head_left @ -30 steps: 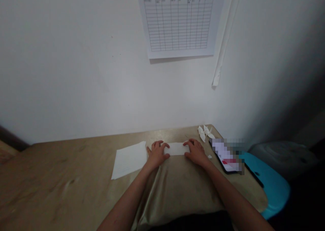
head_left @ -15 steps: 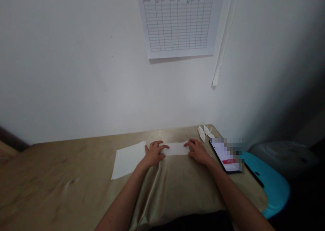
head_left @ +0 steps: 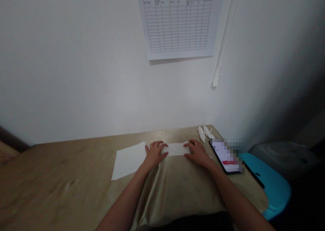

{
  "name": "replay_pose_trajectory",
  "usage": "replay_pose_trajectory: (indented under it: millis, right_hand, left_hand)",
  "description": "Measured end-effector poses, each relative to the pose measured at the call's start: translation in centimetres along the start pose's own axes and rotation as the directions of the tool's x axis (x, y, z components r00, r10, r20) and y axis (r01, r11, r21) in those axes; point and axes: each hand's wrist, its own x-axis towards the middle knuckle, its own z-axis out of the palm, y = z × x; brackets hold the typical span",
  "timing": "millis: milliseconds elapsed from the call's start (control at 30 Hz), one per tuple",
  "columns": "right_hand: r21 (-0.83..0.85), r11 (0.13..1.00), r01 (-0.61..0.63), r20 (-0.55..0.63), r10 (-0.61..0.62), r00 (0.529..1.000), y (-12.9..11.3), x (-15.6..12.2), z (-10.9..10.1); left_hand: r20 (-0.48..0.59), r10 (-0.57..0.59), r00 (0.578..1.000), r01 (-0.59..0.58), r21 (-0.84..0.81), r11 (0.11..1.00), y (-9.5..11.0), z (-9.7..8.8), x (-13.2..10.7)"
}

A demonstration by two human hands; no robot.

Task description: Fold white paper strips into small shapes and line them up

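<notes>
A narrow strip of folded white paper (head_left: 175, 149) lies flat on the cloth-covered table, with faint ruled lines on it. My left hand (head_left: 154, 153) rests over its left end, fingers spread, index fingertip and thumb touching the paper. On the right end, my right hand (head_left: 198, 152) lies the same way, its index finger and thumb apart on the strip. Both hands press from above and grip nothing visibly. Left of my left hand are some loose white sheets (head_left: 128, 160), overlapping with uneven edges.
Small folded white paper shapes (head_left: 205, 133) sit at the table's back right corner. A phone or tablet (head_left: 225, 158) with a lit, partly blurred screen lies nearer. A turquoise stool (head_left: 275, 187) stands beyond the right edge. The wall behind holds a printed table sheet (head_left: 180, 24).
Both thumbs have shifted inward along the near edge of the paper strip. The strip and the other things stay where they were.
</notes>
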Motion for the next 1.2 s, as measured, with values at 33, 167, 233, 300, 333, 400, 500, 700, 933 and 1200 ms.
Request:
replay_pose_trajectory:
  millis: [33, 167, 233, 300, 333, 400, 500, 700, 933, 1200]
  right_hand:
    - [-0.001, 1.0, -0.006, -0.007, 0.006, 1.0, 0.0, 0.0, 0.0]
    - [0.012, 1.0, 0.001, -0.042, -0.001, 0.999, 0.1, 0.3, 0.1]
    - [0.024, 1.0, 0.016, -0.065, -0.015, 0.998, 0.2, 0.6, 0.3]
    - [0.029, 0.999, 0.027, -0.094, -0.024, 0.995, 0.5, 0.8, 0.5]
    - [0.028, 0.999, 0.031, -0.111, -0.028, 0.993, 0.5, 0.8, 0.6]
    - [0.022, 0.999, 0.042, -0.15, -0.039, 0.988, 0.7, 0.9, 0.9]
    - [0.012, 0.997, 0.074, -0.193, -0.07, 0.979, 0.6, 1.0, 1.2]
    - [-0.032, 0.988, 0.151, -0.239, -0.154, 0.959, -0.1, 0.9, 1.1]
    - [-0.114, 0.926, 0.36, -0.224, -0.377, 0.899, -0.9, 0.3, 1.2]
    - [-0.116, 0.919, 0.376, -0.272, -0.393, 0.878, -1.3, 0.5, 1.2]
  left_hand:
    - [0.0, -0.013, 1.0, 0.013, 0.014, 1.0, 0.0, 0.1, 0.1]
    - [0.02, -0.02, 1.0, 0.019, 0.041, 0.999, -0.6, 0.4, 0.5]
    - [0.019, -0.009, 1.0, 0.008, 0.034, 0.999, -0.9, 0.4, 0.6]
    - [0.014, -0.005, 1.0, 0.005, 0.02, 1.0, -1.0, 0.3, 0.6]
    - [0.009, -0.004, 1.0, 0.004, 0.011, 1.0, -1.0, 0.2, 0.6]
    - [-0.01, -0.001, 1.0, 0.001, -0.009, 1.0, -0.9, 0.1, 0.6]
    - [-0.053, 0.026, 0.998, -0.028, -0.036, 0.999, -0.8, -0.1, 0.6]
    - [-0.16, 0.093, 0.983, -0.108, -0.086, 0.99, -0.7, 0.0, 0.6]
    - [-0.259, 0.155, 0.953, -0.213, -0.212, 0.954, -0.2, 0.0, 0.3]
    - [-0.331, 0.189, 0.925, -0.282, -0.264, 0.922, -0.4, 0.6, 0.8]
